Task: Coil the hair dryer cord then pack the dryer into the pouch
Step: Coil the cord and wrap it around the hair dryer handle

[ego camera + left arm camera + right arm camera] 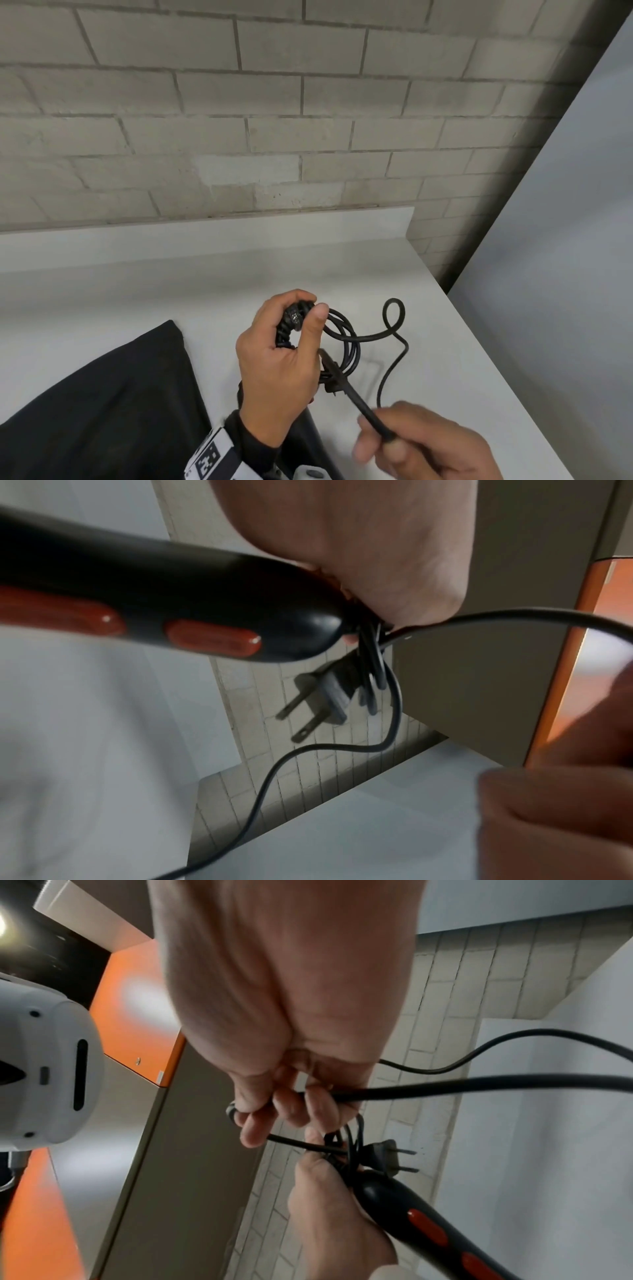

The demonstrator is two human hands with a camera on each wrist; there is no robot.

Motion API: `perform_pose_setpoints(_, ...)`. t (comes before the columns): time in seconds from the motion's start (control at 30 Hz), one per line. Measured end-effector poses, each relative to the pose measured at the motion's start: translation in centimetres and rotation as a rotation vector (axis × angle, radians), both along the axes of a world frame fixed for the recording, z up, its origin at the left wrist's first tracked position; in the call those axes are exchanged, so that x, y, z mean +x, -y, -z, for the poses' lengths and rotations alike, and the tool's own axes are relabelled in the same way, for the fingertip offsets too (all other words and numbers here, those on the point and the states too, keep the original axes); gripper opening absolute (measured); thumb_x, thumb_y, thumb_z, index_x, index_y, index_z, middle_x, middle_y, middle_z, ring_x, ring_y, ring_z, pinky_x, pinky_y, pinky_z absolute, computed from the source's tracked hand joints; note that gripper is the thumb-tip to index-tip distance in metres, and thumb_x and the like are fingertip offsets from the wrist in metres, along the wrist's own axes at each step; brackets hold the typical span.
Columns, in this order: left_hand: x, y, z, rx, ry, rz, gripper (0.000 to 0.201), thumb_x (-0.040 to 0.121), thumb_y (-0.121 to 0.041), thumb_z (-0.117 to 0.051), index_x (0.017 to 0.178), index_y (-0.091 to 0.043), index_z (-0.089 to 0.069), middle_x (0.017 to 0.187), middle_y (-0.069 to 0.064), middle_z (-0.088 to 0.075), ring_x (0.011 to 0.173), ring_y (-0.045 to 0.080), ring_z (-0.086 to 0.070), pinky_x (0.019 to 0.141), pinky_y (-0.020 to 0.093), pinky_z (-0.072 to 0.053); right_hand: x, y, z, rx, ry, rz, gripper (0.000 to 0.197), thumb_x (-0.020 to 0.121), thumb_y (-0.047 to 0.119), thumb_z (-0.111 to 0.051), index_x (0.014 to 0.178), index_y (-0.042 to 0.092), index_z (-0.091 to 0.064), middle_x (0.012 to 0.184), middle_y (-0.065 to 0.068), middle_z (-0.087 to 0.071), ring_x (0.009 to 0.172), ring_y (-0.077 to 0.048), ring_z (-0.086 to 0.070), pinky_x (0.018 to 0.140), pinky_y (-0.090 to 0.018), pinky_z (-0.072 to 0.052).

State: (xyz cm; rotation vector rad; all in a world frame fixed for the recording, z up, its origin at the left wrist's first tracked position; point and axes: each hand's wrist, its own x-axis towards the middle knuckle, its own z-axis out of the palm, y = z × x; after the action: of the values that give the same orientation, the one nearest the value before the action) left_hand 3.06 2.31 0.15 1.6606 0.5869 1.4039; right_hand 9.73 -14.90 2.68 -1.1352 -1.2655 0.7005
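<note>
My left hand (303,310) grips a bundle of coiled black cord (346,339) together with the tail end of the black hair dryer handle (171,610), which has red buttons. The two-pin plug (322,699) sticks out of the loops just below that hand. A loose run of cord (394,318) curls over the counter and comes back to my right hand (382,435), which pinches it between thumb and fingers (308,1102). The black pouch (102,394) lies flat on the counter left of my left wrist. The dryer's body is mostly hidden beneath my left forearm.
The white counter (171,284) ends at a raised back lip against a grey brick wall (274,102). Its right edge runs diagonally beside a pale panel (565,240). A white rounded device (41,1069) and an orange panel (137,988) show in the right wrist view.
</note>
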Motion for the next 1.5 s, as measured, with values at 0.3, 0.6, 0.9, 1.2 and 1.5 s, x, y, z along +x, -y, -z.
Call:
perform_pose_setpoints(0.3, 0.1, 0.0, -0.5, -0.087, 0.054, 0.001, 0.018, 0.084, -0.042, -0.064, 0.088, -0.025, -0.069, 0.08, -0.014, -0.071, 0.074, 0.005, -0.067, 0.071, 0.01, -0.048, 2.6, -0.6, 1.3, 0.17, 0.001, 0.043, 0.021, 0.096, 0.021, -0.059, 0.111, 0.017, -0.073, 0.091, -0.005, -0.074, 0.075, -0.013, -0.065, 0.072, -0.026, -0.049)
perform_pose_setpoints(0.6, -0.3, -0.6, -0.6, -0.114, 0.074, -0.047, 0.016, 0.09, -0.041, -0.069, 0.091, -0.024, -0.068, 0.063, 0.001, -0.071, 0.056, 0.013, -0.071, 0.062, 0.012, -0.051, 4.7, 0.6, 3.9, -0.749, 0.353, -0.189, 0.03, 0.091, 0.023, -0.06, 0.084, 0.052, -0.064, 0.091, 0.027, -0.065, 0.096, 0.008, -0.06, 0.092, -0.01, -0.036)
perform_pose_setpoints(0.9, 0.0, 0.6, -0.7, -0.038, 0.032, -0.056, 0.024, 0.084, -0.044, -0.066, 0.093, -0.021, -0.068, 0.067, -0.007, -0.071, 0.056, 0.009, -0.069, 0.057, 0.024, -0.056, -0.4, -3.6, -0.1, -0.373, -0.322, 0.003, 0.035, 0.087, 0.039, -0.063, 0.101, 0.007, -0.062, 0.077, -0.012, -0.07, 0.067, -0.025, -0.067, 0.064, -0.031, -0.053)
perform_pose_setpoints(1.2, -1.2, -1.0, -0.9, -0.086, -0.029, -0.04, 0.014, 0.086, -0.037, -0.073, 0.091, -0.025, -0.07, 0.082, -0.013, -0.072, 0.079, 0.01, -0.071, 0.075, 0.012, -0.05, 0.3, -2.0, 0.3, -0.317, -0.204, 0.162, 0.026, 0.083, 0.044, -0.056, 0.084, 0.019, -0.065, 0.053, 0.0, -0.044, 0.052, -0.014, -0.036, 0.054, -0.019, -0.033)
perform_pose_setpoints(1.5, -2.2, -2.0, -1.1, -0.158, -0.022, 0.077, 0.01, 0.087, -0.032, -0.074, 0.094, -0.026, -0.069, 0.081, -0.01, -0.073, 0.077, 0.007, -0.069, 0.075, 0.01, -0.049, 4.4, 1.2, 7.1, -0.514, 0.128, 0.519, 0.028, 0.089, 0.04, -0.061, 0.066, 0.024, -0.063, 0.052, 0.0, -0.041, 0.052, -0.015, -0.039, 0.053, -0.02, -0.032)
